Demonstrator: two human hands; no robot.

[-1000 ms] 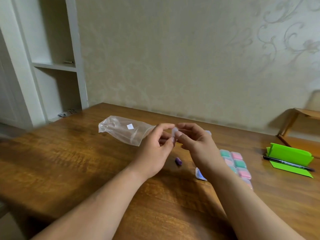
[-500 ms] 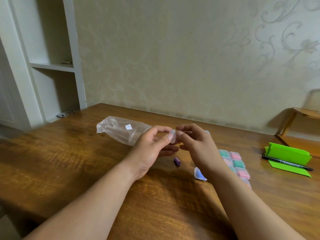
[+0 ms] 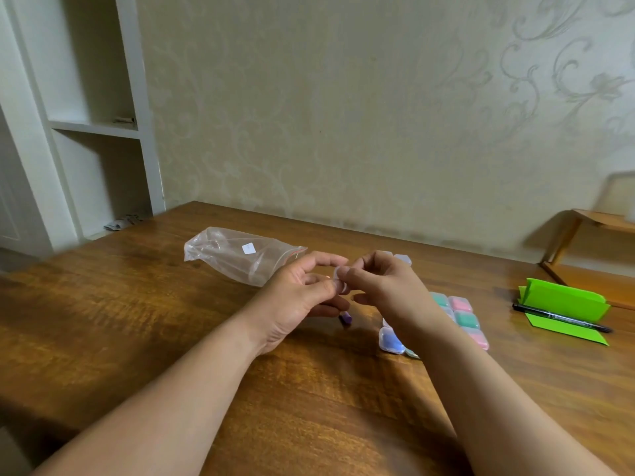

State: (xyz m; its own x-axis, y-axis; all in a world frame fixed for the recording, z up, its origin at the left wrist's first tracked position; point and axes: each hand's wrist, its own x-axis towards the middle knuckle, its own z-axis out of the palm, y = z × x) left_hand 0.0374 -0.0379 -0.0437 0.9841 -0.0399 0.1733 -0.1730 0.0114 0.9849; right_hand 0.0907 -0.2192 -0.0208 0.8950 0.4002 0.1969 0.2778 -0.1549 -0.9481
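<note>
- While both are up off the counter [image 3: 171, 338], left hand [image 3: 299, 298] grip and right hand [image 3: 390, 290] grip pinch one small clear case [image 3: 339, 273].
- Purple piece [image 3: 345, 319] just below grip.

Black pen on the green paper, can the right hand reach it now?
Probably, once freed: the right hand pinches a small clear case, but only flat coloured cases lie before the pen.

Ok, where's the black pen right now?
In the head view, the black pen lies across the green folded paper at the table's right side, right of the pastel boxes.
</note>
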